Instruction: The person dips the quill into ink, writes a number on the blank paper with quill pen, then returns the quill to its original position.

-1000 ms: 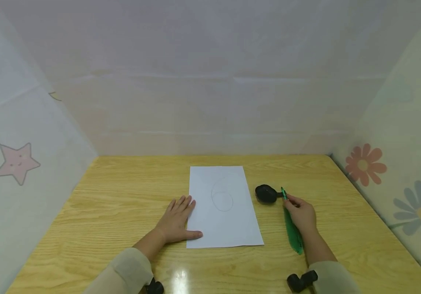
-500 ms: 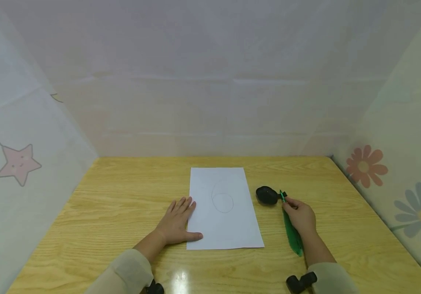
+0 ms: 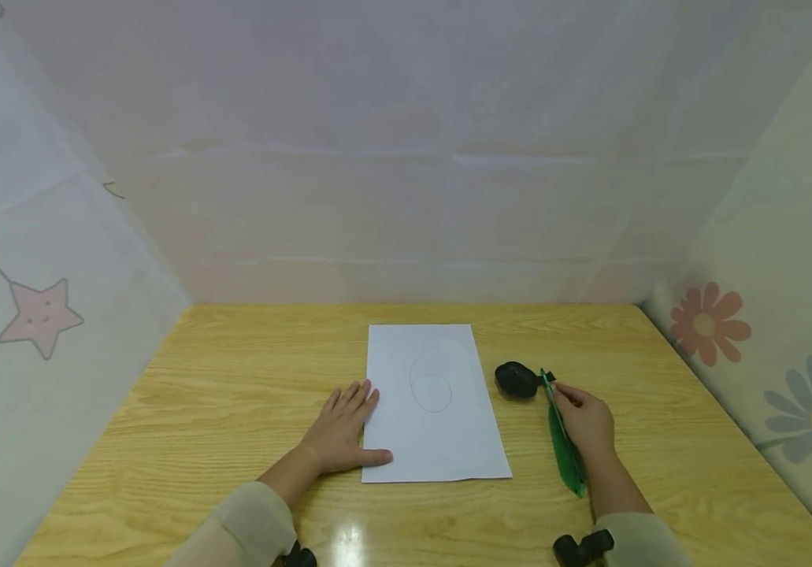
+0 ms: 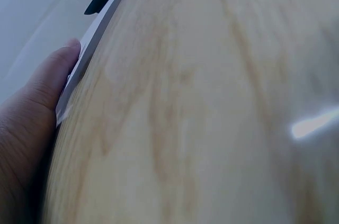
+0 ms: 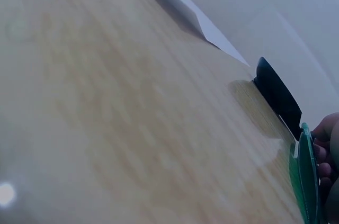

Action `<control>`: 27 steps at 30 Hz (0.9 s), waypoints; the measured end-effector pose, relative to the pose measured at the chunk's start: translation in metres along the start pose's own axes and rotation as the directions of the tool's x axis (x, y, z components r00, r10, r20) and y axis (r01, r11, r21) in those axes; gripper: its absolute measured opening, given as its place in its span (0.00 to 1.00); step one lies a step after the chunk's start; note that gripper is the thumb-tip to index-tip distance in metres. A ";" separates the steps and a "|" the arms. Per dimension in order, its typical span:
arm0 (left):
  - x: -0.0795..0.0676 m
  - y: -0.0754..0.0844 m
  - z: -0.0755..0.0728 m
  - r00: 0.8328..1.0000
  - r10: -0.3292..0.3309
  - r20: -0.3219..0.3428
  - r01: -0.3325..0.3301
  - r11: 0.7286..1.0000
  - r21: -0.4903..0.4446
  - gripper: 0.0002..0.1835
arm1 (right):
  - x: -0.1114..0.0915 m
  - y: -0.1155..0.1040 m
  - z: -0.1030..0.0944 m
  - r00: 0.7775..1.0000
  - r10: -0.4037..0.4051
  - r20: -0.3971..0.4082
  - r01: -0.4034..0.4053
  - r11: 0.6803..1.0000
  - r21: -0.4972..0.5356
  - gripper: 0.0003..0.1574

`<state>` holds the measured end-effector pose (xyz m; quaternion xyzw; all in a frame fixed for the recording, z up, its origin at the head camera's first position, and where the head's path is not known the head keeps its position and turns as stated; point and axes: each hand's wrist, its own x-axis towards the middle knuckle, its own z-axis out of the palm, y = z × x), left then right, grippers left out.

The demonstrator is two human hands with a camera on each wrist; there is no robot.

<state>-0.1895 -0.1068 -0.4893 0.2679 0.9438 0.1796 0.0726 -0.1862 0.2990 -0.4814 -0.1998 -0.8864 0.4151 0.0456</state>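
Observation:
My left hand (image 3: 340, 429) lies flat with spread fingers along the left edge of a white sheet of paper (image 3: 448, 445), its thumb on the lower left corner. A thin drawn outline like a "6" (image 3: 431, 412) marks the sheet. To the right of the paper, my right hand (image 3: 587, 421) pinches a long green leaf-shaped thing (image 3: 567, 453) near its narrow upper end. That end crosses the short stub of a black rounded object (image 3: 516, 380). In the right wrist view the green leaf-shaped thing (image 5: 306, 176) stands on edge beside the black object (image 5: 278, 97); whether they touch I cannot tell.
The wood-grain table (image 3: 250, 354) is bounded by pale cloth walls (image 3: 406, 228) at the back and both sides. Black wrist devices (image 3: 581, 547) sit below the sleeves. A bright reflection shows on the table near the front edge.
The right hand and the green leaf-shaped thing have shifted slightly, leaving more of the black object's stub showing. The left hand stays on the paper. The head view has drifted a little.

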 end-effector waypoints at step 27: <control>0.010 0.001 -0.020 0.994 -0.108 0.014 0.108 0.968 -0.227 0.52 | 0.006 -0.052 -0.018 0.984 -0.169 0.056 0.159 0.975 0.155 0.30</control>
